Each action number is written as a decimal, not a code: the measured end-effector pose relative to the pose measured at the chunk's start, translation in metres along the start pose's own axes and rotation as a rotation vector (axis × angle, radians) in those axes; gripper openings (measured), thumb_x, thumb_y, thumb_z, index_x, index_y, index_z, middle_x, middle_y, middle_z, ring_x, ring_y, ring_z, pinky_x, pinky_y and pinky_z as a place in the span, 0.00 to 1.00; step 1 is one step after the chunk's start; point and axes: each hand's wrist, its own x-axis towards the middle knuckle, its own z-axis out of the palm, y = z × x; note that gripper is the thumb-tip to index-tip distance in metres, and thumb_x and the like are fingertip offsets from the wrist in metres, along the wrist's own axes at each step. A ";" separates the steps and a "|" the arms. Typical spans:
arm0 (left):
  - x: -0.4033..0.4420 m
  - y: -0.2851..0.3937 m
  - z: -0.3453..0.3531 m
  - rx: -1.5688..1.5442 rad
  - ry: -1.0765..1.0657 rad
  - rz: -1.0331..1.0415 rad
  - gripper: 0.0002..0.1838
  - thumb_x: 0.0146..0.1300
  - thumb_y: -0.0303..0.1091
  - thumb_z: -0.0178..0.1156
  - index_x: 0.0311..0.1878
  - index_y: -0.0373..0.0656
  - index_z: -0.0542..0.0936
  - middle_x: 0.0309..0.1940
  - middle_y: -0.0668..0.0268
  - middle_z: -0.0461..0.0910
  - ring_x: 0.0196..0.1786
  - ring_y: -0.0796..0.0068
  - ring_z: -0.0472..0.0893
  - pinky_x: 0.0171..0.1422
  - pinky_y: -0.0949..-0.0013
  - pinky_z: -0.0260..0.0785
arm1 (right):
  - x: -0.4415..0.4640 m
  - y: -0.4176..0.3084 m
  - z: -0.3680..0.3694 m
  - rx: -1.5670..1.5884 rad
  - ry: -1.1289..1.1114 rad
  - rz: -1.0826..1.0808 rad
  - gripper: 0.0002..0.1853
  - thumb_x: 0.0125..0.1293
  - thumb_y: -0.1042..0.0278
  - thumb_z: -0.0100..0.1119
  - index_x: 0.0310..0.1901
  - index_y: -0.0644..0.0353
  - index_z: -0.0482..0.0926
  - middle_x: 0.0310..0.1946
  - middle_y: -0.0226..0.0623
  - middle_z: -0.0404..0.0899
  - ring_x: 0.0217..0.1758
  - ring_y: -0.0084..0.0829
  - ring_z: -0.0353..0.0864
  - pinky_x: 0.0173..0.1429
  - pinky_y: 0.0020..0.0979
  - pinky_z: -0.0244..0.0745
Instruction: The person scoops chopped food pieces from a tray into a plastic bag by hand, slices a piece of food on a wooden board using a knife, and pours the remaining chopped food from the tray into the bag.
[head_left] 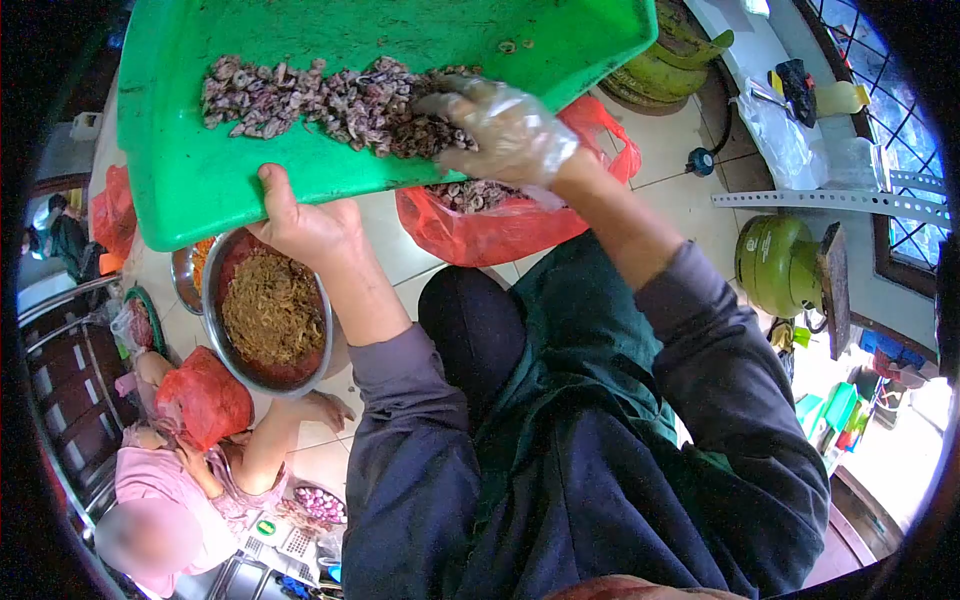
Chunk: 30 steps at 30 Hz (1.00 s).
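A large green plastic tub (200,190) is tilted in front of me, its edge gripped by my left hand (315,230), thumb over the rim and the other fingers hidden beneath. Small greyish-purple chopped food pieces (350,105) lie in a band across its inner surface. My right hand (510,130), in a clear plastic glove, rests at the right end of this band, fingers apart and touching the pieces. Below the tub stands an open red plastic bag (465,235) containing similar pieces (470,195).
Left of my knee, a metal bowl holds brown shredded food (270,310). Another person (160,475) sits at lower left beside a red bag (205,400) and a basket of shallots (320,503). Green gas cylinders (775,265) stand at right; a perforated metal bar (830,203) juts out.
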 end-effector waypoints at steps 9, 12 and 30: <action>-0.001 -0.003 0.005 0.123 0.059 0.057 0.32 0.54 0.23 0.57 0.65 0.40 0.66 0.62 0.57 0.69 0.62 0.54 0.69 0.67 0.43 0.62 | -0.014 -0.005 0.012 -0.094 -0.386 0.139 0.27 0.53 0.60 0.61 0.57 0.56 0.73 0.56 0.55 0.69 0.54 0.56 0.73 0.58 0.48 0.73; -0.001 -0.004 0.003 0.082 0.096 0.058 0.31 0.53 0.20 0.58 0.63 0.39 0.68 0.60 0.57 0.71 0.59 0.57 0.73 0.65 0.50 0.66 | -0.039 0.003 0.017 -0.091 -0.394 0.120 0.26 0.52 0.63 0.61 0.55 0.56 0.73 0.56 0.54 0.68 0.53 0.56 0.72 0.57 0.48 0.73; -0.001 -0.005 0.005 0.079 -0.006 0.061 0.31 0.54 0.24 0.60 0.64 0.41 0.68 0.62 0.57 0.70 0.61 0.56 0.71 0.66 0.49 0.64 | -0.033 0.005 -0.023 0.123 -0.221 0.051 0.27 0.56 0.68 0.60 0.60 0.54 0.71 0.57 0.53 0.70 0.56 0.52 0.74 0.60 0.46 0.72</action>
